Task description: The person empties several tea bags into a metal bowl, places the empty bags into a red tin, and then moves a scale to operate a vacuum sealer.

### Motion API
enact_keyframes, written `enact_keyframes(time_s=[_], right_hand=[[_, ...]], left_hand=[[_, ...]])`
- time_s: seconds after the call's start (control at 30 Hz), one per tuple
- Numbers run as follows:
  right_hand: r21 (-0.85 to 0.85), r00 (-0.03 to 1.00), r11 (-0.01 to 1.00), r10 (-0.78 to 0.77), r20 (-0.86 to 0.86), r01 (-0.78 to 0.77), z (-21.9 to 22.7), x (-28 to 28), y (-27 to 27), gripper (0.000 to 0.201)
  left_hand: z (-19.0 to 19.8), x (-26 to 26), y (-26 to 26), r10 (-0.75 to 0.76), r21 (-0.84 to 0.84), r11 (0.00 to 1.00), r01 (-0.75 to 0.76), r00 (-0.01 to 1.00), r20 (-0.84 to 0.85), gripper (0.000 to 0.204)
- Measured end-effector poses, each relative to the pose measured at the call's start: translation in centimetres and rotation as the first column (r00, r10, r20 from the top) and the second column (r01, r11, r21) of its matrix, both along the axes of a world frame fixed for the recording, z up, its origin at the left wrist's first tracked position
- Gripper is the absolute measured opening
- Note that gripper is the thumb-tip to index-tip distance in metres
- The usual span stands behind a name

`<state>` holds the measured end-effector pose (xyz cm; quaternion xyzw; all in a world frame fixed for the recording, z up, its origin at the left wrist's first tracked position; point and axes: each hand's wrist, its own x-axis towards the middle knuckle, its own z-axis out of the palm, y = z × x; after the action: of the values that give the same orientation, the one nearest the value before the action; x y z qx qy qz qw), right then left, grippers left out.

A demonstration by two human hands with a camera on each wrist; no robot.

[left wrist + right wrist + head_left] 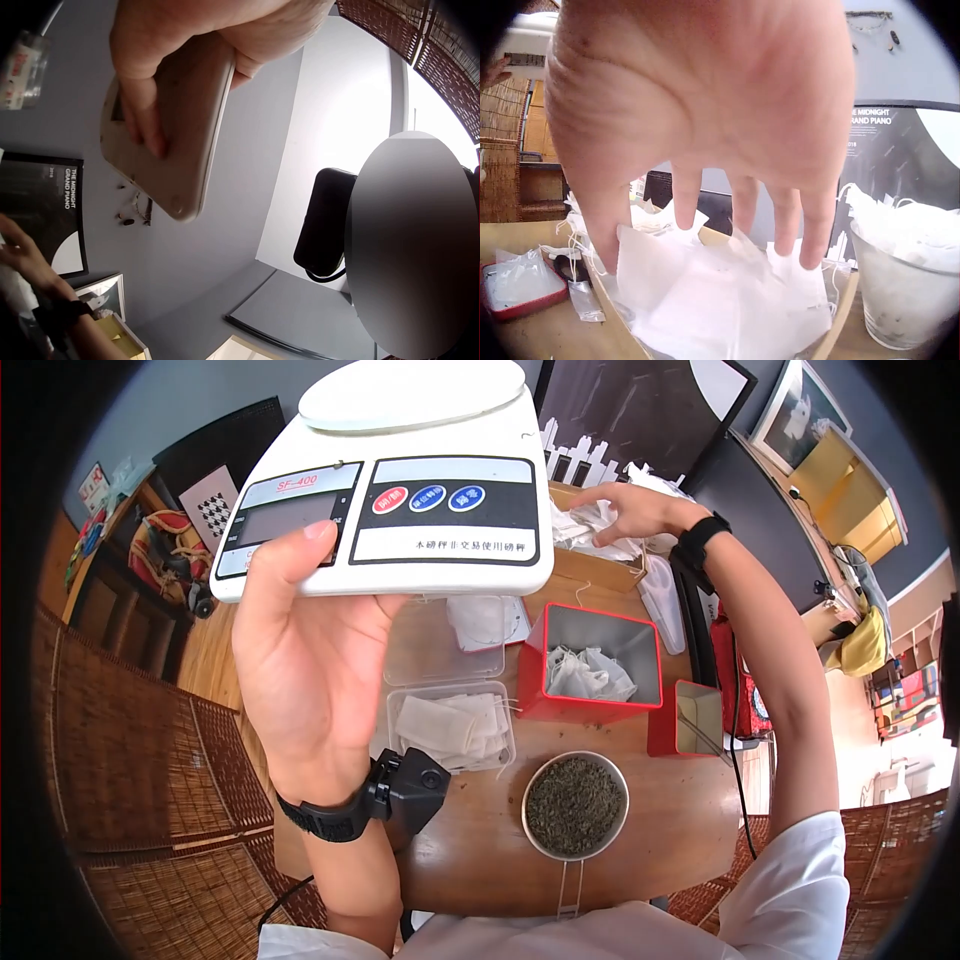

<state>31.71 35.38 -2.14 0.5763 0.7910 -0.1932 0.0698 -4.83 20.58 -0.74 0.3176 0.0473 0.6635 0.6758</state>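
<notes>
A white kitchen scale (450,545) with a round platform and a dark display is raised high in front of me. My left hand (310,670) grips its near edge, thumb on the display side; in the left wrist view the fingers press on the scale's underside (187,120). My right hand (635,510) reaches over a cardboard box (598,572) at the back of the table. Seen from the right wrist, its fingers point down, apart and nearly straight, with the tips on white drawstring pouches (697,300) heaped in the box.
On the wooden table stand a red tin (590,705) holding filled pouches, a smaller red tin (662,730), and a clear plastic box (505,745) with flat pouches. A handled pan (624,820) of dried leaves (574,805) sits nearest me. A glass (900,315) of pouches flanks the cardboard box.
</notes>
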Motion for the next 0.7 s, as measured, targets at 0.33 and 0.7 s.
enact_keyframes(time_s=[0.33, 0.7], right_hand=[[0.196, 0.972, 0.952, 0.226, 0.058, -0.233, 0.9, -1.9, -3.1, 0.035], [0.173, 0.941, 0.957, 0.177, 0.287, -0.233, -0.9, -1.1, -2.2, 0.054]], left_hand=[[0.0, 0.2, 0.0, -0.022, -0.005, 1.000, 0.022, 0.999, 0.028, 0.041], [0.0, 0.3, -0.1, 0.009, -0.023, 1.000, -0.009, 1.000, -0.009, 0.041]])
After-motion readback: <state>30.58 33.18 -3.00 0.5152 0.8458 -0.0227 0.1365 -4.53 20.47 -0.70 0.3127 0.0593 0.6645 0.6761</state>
